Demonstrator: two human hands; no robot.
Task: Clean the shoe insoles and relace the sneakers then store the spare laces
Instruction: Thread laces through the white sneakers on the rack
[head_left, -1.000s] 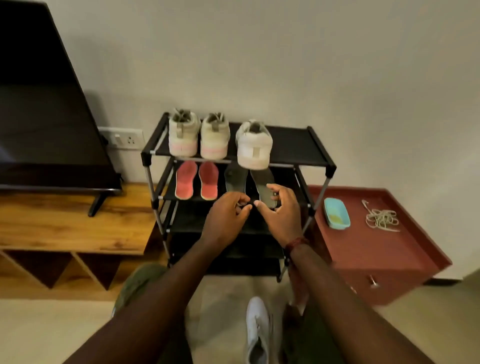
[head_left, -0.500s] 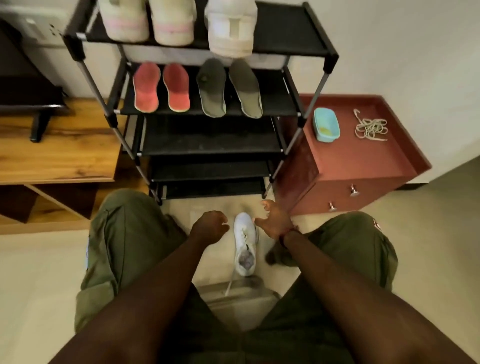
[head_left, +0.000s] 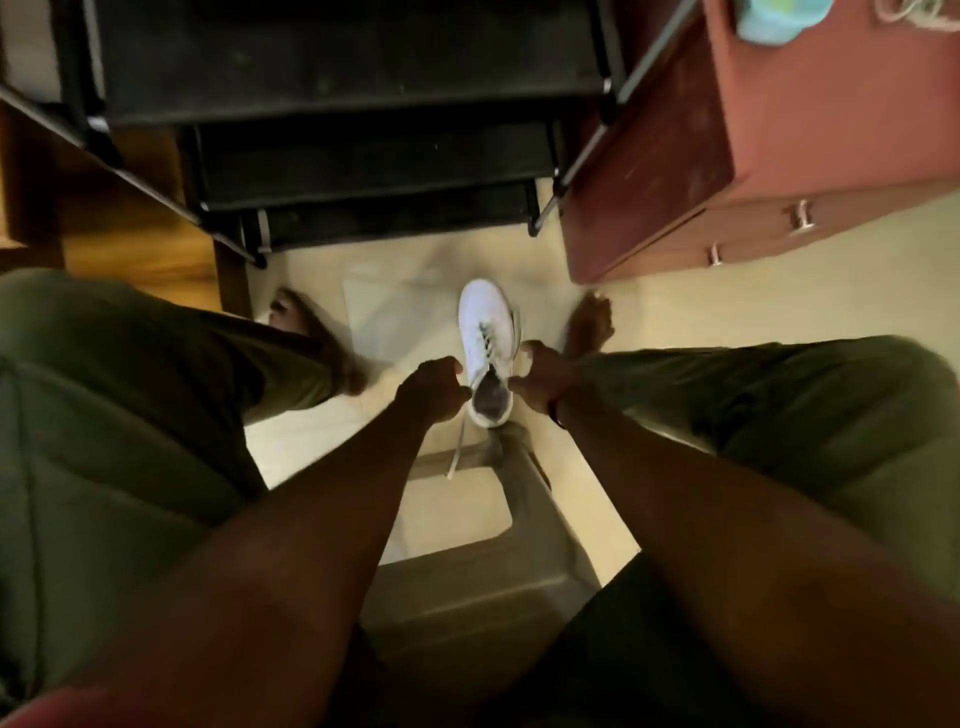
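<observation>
A white sneaker (head_left: 485, 332) stands on the floor between my bare feet, toe pointing away from me. One loose lace end (head_left: 457, 452) trails from it toward me. My left hand (head_left: 431, 389) is curled against the left side of the sneaker's opening. Against the right side, my right hand (head_left: 543, 376) closes with the thumb at the collar. The view is blurred, so the exact finger hold is unclear. A bundle of spare laces (head_left: 914, 13) lies on the red cabinet (head_left: 831, 114) at the top right.
The black shoe rack (head_left: 337, 104) stands straight ahead, only its lower shelves in view. A blue dish (head_left: 769, 21) sits on the cabinet. A wooden unit (head_left: 130, 244) is at the left. I sit on a grey stool (head_left: 467, 561).
My view has tilted further down, so the upper shelves with shoes and insoles have left the frame. Both hands have dropped from the rack to the white sneaker and closed on its sides.
</observation>
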